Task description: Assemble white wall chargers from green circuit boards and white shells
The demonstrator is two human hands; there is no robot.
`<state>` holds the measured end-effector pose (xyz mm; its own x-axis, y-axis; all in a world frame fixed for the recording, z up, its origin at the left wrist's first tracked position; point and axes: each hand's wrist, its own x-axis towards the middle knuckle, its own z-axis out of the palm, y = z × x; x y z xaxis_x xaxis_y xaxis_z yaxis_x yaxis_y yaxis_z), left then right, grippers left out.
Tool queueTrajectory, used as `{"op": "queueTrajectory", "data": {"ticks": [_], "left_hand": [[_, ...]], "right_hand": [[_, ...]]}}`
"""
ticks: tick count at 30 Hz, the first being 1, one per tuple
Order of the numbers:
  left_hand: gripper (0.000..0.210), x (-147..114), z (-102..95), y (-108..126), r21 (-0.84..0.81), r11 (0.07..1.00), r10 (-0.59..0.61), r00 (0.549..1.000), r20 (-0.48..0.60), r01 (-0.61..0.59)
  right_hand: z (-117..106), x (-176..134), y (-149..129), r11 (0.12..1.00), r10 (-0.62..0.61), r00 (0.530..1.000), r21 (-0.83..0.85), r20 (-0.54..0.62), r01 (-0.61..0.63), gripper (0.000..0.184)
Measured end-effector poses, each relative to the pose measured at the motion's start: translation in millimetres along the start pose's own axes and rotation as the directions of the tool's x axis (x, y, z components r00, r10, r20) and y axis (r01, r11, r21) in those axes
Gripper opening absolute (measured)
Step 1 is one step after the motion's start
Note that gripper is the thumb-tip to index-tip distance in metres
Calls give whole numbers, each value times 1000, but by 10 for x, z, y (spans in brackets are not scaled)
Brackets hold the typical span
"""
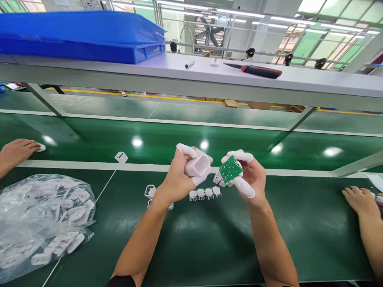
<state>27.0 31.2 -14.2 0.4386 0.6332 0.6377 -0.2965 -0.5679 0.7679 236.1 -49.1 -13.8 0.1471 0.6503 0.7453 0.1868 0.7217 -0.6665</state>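
My left hand (179,173), with white finger cots on its fingertips, is closed round a white plastic housing (198,166) whose open end faces me. To its right, my right hand (249,179), also in finger cots, pinches a green circuit board (230,170) by its edges. The two parts are apart, held above the bench. Below and between the hands lies a row of several small boards with white round tops (204,193). More white housings (222,180) sit partly hidden behind the circuit board. Near my left forearm stands another white housing (150,191), with others partly covered by the arm.
A clear bag of white plastic parts (48,223) lies at left. One housing (121,157) sits on the green belt (89,139). Other people's hands (19,153) (363,201) work at both sides. The shelf (209,73) above carries blue trays (80,38), a knife (260,71) and a marker.
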Motion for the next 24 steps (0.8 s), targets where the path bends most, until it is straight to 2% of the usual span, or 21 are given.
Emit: {"op": "queueTrajectory", "data": {"ticks": [2,5,8,11,16,24], "left_hand": [[56,-7,127,-87,24,1000,13,1000,0,-13],[58,8,244,-123,160,981,105,992,63,-114],[56,35,294,-113,225,945,202,965,165,-236],[56,40,324,-143,269,913,257,945,202,-305],[55,30,376,-212,277,887,310,921,235,-370],[60,55,379,-210,249,883,345,909,232,-399]], "right_hand": [[-3,0,-32,999,2,1000,40,22,-3,47],[-15,27,-133,997,-32,999,76,29,29,48],[-40,40,-228,992,-107,994,60,-22,108,46],[-79,8,-255,990,-138,990,8,-14,138,54],[-116,-43,-209,985,-170,982,2,79,170,72],[-85,-15,-189,975,-223,971,15,87,223,74]]}}
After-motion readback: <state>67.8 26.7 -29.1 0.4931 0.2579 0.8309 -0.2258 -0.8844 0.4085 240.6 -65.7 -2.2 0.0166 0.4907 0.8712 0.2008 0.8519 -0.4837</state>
